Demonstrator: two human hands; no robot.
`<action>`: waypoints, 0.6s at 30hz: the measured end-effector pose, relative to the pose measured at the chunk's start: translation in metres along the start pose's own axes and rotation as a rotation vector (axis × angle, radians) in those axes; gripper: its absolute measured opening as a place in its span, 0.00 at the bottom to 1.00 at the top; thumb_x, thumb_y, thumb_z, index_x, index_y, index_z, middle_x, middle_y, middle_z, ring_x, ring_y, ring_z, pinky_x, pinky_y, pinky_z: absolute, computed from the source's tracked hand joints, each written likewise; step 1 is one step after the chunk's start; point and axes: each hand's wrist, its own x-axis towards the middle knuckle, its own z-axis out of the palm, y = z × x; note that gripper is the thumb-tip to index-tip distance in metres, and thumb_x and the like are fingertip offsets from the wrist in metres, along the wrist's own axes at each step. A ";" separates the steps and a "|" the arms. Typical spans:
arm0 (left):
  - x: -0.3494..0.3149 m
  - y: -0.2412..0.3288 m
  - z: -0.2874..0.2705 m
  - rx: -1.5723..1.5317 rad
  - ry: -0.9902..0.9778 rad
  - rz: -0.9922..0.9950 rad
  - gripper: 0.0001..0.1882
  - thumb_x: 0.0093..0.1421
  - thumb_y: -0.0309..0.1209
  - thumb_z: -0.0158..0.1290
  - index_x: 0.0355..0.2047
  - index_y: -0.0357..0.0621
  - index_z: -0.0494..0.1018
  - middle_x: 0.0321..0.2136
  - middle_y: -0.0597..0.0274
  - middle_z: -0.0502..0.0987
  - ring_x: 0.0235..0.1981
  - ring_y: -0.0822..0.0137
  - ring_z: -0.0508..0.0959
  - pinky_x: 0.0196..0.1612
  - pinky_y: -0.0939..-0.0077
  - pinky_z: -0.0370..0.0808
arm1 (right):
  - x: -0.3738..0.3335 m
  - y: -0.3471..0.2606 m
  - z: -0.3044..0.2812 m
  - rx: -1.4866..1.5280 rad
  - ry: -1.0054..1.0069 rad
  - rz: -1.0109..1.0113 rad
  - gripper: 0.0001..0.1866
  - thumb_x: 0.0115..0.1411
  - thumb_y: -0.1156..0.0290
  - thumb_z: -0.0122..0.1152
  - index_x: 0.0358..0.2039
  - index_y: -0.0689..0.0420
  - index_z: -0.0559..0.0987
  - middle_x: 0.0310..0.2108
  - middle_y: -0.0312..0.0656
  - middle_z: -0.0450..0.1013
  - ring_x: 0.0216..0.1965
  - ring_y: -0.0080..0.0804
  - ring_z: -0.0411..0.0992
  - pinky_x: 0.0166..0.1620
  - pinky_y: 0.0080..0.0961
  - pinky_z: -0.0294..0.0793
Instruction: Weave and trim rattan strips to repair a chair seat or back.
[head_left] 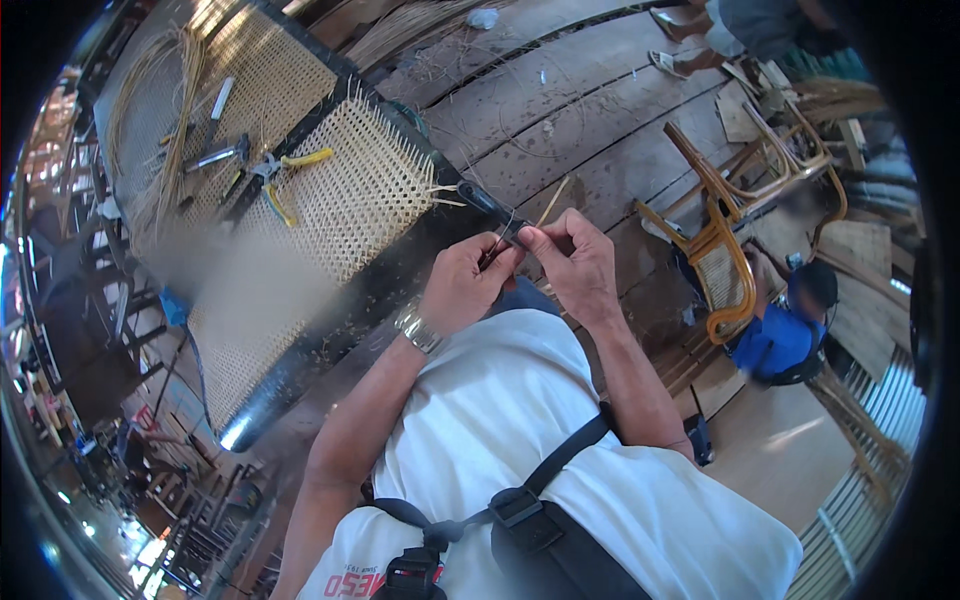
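Observation:
A pale cane strip [553, 200] sticks up from my right hand [578, 268], whose thumb and fingers are pinched together by the end of a black rail [490, 207]. Close beside it, my left hand [465, 280] is closed around something thin and dark that I cannot make out. The rail belongs to a black-framed piece of furniture with a woven cane panel [365, 180], just left of my hands. Loose cane ends fringe the panel's far right edge. Pliers with yellow handles [270, 170] lie open on the weave.
A hammer [222, 155] and a bundle of loose cane strands [190, 90] rest on the woven surface. To the right, a person in a blue shirt [775, 340] sits by a brown wooden chair frame [735, 285]. Another person's feet [672, 63] show at the top right on the plank floor.

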 end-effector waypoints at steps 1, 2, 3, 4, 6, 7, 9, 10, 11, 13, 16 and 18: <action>-0.005 0.002 0.002 0.004 0.010 -0.064 0.15 0.67 0.37 0.56 0.30 0.38 0.76 0.19 0.64 0.77 0.20 0.78 0.73 0.24 0.77 0.69 | 0.000 0.004 -0.001 -0.005 -0.020 -0.001 0.13 0.63 0.67 0.69 0.27 0.60 0.76 0.23 0.31 0.74 0.23 0.13 0.68 0.25 0.16 0.68; -0.010 0.001 0.006 0.007 0.020 -0.127 0.15 0.67 0.38 0.57 0.29 0.38 0.76 0.19 0.63 0.77 0.19 0.78 0.71 0.24 0.76 0.68 | 0.000 0.011 -0.001 0.041 -0.058 0.009 0.13 0.63 0.68 0.69 0.27 0.59 0.76 0.22 0.31 0.74 0.23 0.13 0.68 0.24 0.16 0.68; -0.016 -0.005 0.009 -0.001 0.041 -0.134 0.15 0.67 0.38 0.57 0.29 0.38 0.76 0.19 0.63 0.77 0.19 0.78 0.71 0.24 0.76 0.68 | -0.001 0.016 0.002 0.091 -0.099 0.017 0.12 0.63 0.68 0.69 0.27 0.59 0.76 0.22 0.31 0.74 0.23 0.13 0.68 0.24 0.15 0.68; -0.022 -0.015 0.015 0.009 0.103 -0.115 0.16 0.67 0.39 0.57 0.28 0.39 0.76 0.18 0.63 0.76 0.19 0.78 0.70 0.24 0.75 0.67 | -0.004 0.018 0.004 0.090 -0.121 0.012 0.12 0.63 0.68 0.69 0.27 0.59 0.76 0.22 0.31 0.74 0.23 0.13 0.68 0.24 0.15 0.68; -0.036 -0.027 0.021 0.012 0.182 -0.098 0.16 0.66 0.40 0.58 0.28 0.40 0.76 0.17 0.63 0.75 0.19 0.77 0.69 0.24 0.74 0.67 | -0.014 0.022 0.009 0.098 -0.205 0.094 0.12 0.63 0.69 0.68 0.26 0.59 0.75 0.22 0.31 0.73 0.24 0.12 0.69 0.23 0.15 0.68; -0.043 -0.031 0.021 0.033 0.184 -0.127 0.17 0.66 0.41 0.58 0.28 0.40 0.76 0.17 0.61 0.75 0.20 0.76 0.69 0.25 0.74 0.67 | -0.018 0.023 0.012 0.093 -0.223 0.088 0.12 0.63 0.69 0.68 0.26 0.59 0.75 0.22 0.31 0.73 0.24 0.12 0.69 0.23 0.15 0.68; -0.062 -0.041 0.025 0.044 0.206 -0.158 0.17 0.66 0.42 0.58 0.28 0.40 0.76 0.17 0.60 0.75 0.20 0.74 0.69 0.25 0.73 0.67 | -0.024 0.026 0.018 0.248 -0.312 0.348 0.14 0.61 0.67 0.71 0.24 0.58 0.76 0.22 0.32 0.73 0.20 0.16 0.69 0.22 0.18 0.68; -0.074 -0.046 0.028 0.052 0.248 -0.158 0.18 0.65 0.43 0.58 0.29 0.40 0.76 0.18 0.59 0.75 0.20 0.72 0.70 0.26 0.71 0.68 | -0.025 0.028 0.019 0.238 -0.331 0.342 0.14 0.61 0.67 0.71 0.24 0.58 0.76 0.22 0.32 0.73 0.20 0.16 0.69 0.22 0.18 0.68; -0.088 -0.051 0.031 0.059 0.291 -0.158 0.19 0.65 0.44 0.58 0.29 0.40 0.76 0.18 0.58 0.75 0.20 0.71 0.71 0.26 0.70 0.68 | -0.025 0.031 0.019 0.268 -0.333 0.408 0.14 0.61 0.66 0.71 0.24 0.57 0.76 0.21 0.32 0.73 0.18 0.16 0.69 0.20 0.17 0.67; -0.124 -0.052 0.034 0.061 0.312 -0.207 0.19 0.64 0.45 0.58 0.30 0.40 0.77 0.18 0.57 0.75 0.20 0.69 0.72 0.27 0.69 0.69 | -0.021 0.045 0.010 0.322 -0.329 0.424 0.15 0.60 0.63 0.72 0.24 0.54 0.76 0.19 0.31 0.71 0.15 0.17 0.67 0.17 0.16 0.64; -0.199 -0.084 0.040 -0.008 0.337 -0.288 0.18 0.63 0.44 0.58 0.32 0.39 0.78 0.21 0.55 0.78 0.23 0.67 0.76 0.31 0.69 0.72 | -0.013 0.060 -0.021 0.290 -0.312 0.385 0.16 0.61 0.63 0.71 0.23 0.54 0.74 0.19 0.31 0.71 0.14 0.18 0.68 0.16 0.17 0.62; -0.254 -0.114 0.049 -0.080 0.320 -0.333 0.17 0.64 0.42 0.59 0.35 0.38 0.79 0.25 0.54 0.81 0.28 0.68 0.80 0.33 0.71 0.74 | -0.018 0.064 -0.043 0.275 -0.328 0.338 0.17 0.61 0.63 0.71 0.23 0.54 0.74 0.18 0.31 0.70 0.14 0.18 0.68 0.17 0.16 0.62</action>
